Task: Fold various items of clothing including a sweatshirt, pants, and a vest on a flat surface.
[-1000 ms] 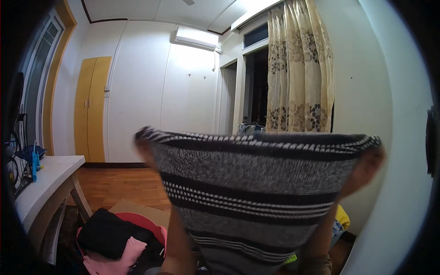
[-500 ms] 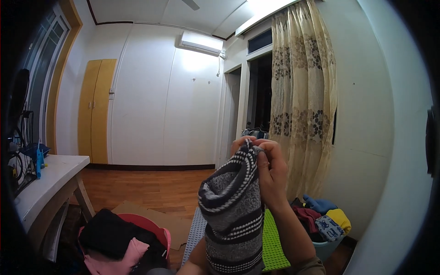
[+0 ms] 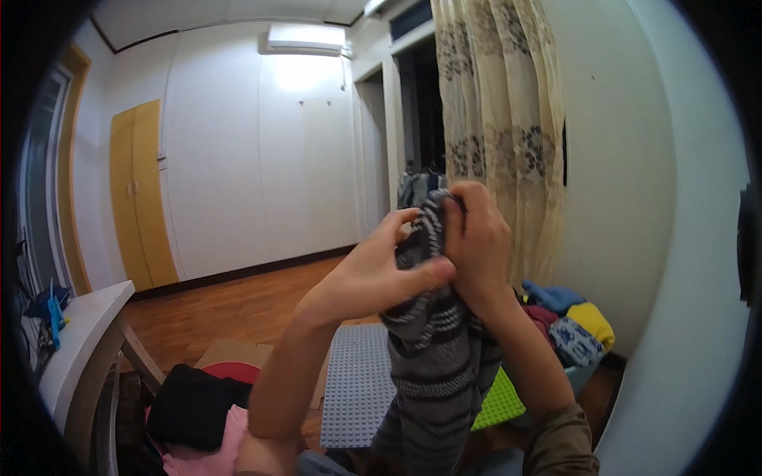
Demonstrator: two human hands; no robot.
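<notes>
A grey and black striped knit garment (image 3: 432,389) with white dashes hangs from my hands in the middle of the view. My right hand (image 3: 481,250) is closed around its bunched top edge. Just left of it, my left hand (image 3: 369,274) wraps the upper cloth, its thumb stretched across the front and its fingertips partly hidden behind the fabric. Below my hands the cloth falls in folds over two baseboards, a grey studded one (image 3: 357,385) and a green studded one (image 3: 500,403).
At lower left, black clothing (image 3: 198,406) and pink clothing (image 3: 232,440) lie in a red tub (image 3: 230,370). A white table (image 3: 83,337) stands on the left. To the right, a pale blue basket (image 3: 582,381) holds several colourful clothes, near a patterned curtain (image 3: 504,127).
My left hand has come from behind the garment to its front left, and its forearm now shows. Both hands sit higher in the view. The garment's wide opening has been gathered narrower.
</notes>
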